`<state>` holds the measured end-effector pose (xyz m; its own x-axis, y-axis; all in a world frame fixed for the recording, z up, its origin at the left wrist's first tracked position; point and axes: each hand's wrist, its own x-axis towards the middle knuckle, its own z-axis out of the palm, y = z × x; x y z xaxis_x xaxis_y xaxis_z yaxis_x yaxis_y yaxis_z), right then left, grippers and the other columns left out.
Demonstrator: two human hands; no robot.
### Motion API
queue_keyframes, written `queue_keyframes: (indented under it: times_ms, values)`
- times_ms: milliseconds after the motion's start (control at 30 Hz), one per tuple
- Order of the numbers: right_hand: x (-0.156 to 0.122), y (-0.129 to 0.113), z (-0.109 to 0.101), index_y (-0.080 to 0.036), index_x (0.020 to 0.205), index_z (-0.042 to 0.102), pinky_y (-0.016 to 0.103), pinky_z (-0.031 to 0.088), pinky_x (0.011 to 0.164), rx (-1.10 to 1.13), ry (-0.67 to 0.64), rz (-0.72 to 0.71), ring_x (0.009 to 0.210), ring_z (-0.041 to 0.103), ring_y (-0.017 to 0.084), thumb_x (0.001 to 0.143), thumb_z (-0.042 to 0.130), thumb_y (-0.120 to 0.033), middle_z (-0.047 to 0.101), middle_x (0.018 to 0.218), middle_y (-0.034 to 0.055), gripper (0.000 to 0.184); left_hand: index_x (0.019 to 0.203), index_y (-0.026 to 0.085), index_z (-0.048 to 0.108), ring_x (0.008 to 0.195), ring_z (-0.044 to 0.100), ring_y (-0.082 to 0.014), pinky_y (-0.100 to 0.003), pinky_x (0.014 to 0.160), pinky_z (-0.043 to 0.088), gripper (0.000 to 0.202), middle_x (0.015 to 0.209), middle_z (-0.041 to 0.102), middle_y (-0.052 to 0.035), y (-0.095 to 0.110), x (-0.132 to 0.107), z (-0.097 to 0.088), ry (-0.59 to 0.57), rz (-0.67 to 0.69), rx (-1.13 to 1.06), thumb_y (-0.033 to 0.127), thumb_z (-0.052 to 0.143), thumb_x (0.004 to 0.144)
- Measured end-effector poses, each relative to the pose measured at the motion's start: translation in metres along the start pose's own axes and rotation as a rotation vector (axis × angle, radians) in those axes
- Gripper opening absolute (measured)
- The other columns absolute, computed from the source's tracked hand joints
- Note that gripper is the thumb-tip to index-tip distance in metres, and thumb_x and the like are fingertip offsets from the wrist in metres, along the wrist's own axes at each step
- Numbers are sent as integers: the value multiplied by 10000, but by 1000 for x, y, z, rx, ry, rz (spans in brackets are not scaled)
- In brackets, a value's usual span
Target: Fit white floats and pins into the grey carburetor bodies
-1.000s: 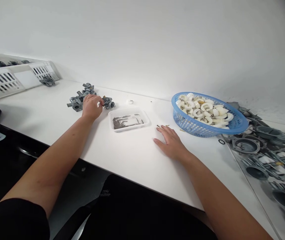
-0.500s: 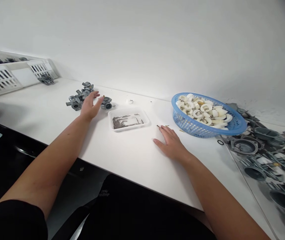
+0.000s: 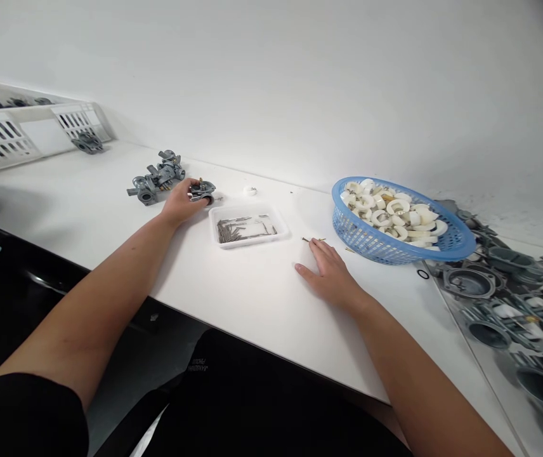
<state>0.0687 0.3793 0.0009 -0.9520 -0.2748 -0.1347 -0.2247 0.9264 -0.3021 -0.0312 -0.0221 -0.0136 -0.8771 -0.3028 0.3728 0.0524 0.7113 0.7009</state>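
My left hand point(image 3: 180, 203) grips a carburetor point(image 3: 205, 189); my right hand point(image 3: 329, 274) rests open on the surface point(image 3: 233, 292) by small metal parts point(image 3: 305, 239).

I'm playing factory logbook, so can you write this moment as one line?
left hand: fingers around metal part, grip unclear; right hand: open, fingertips at thin pin; tray: metal pieces; blue basket: white parts

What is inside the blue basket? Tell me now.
The basket holds a heap of white pieces, many ring-shaped, with a yellowish-brown piece among them near the back. Whatever lies beneath the top layer is covered and cannot be made out.
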Motion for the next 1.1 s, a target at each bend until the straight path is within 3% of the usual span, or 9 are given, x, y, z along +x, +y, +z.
queue_keyframes:
  times_ms: [133,400,533,700,833,900,1000,1100]
  values:
    - [0,-1,-1,-71,1622,174,438,119,1307,2,-11,20,1578,60,272,990,321,-551,121,1694,75,808,1177,229,570,884,647,-245,-414,882,546,573,1148,648,-97,-1,-1,1,36,-12,1,339,726,637]
    - [-1,0,-1,-112,1620,215,467,124,1303,18,-2,-5,1579,56,277,980,337,-579,131,1694,54,802,1230,212,507,908,652,-295,-482,913,529,636,1107,628,-118,0,-2,3,120,37,45,268,725,636]
    - [-1,1,0,-119,1620,218,481,122,1300,22,-3,-9,1578,52,284,981,338,-581,128,1694,54,798,1236,214,490,932,671,-297,-484,920,531,643,1181,631,-129,1,-3,4,197,102,-64,230,704,631]
    - [-2,0,-1,-136,1618,230,473,121,1301,24,-2,-16,1580,48,269,981,345,-579,137,1694,50,784,1223,194,454,1013,671,-292,-476,938,532,609,1191,637,-135,6,-5,2,318,282,-206,178,645,645]
    - [-3,0,-2,-145,1623,217,484,120,1300,41,-7,-9,1580,34,267,980,340,-585,123,1696,37,789,1207,237,410,1090,657,-270,-442,971,535,595,1199,614,-108,14,-3,1,364,326,-369,160,656,670]
    - [-3,0,-2,-147,1624,215,485,119,1300,44,-8,-10,1580,37,267,980,341,-582,125,1696,36,788,1157,235,385,1096,644,-226,-396,991,528,549,1207,587,-101,19,1,2,418,276,-515,133,654,690]
    - [-2,1,-1,-150,1623,221,482,121,1300,39,-4,-12,1580,41,266,978,348,-580,127,1696,36,786,1097,216,325,1066,622,-144,-347,1003,520,431,1216,562,-92,23,8,1,507,20,-777,98,592,780]
    - [-1,2,0,-146,1622,224,493,124,1298,32,-5,-7,1579,38,287,981,342,-586,121,1696,43,786,1075,204,305,1055,609,-102,-348,981,540,270,1243,549,-86,25,13,-6,476,-189,-904,115,484,894]
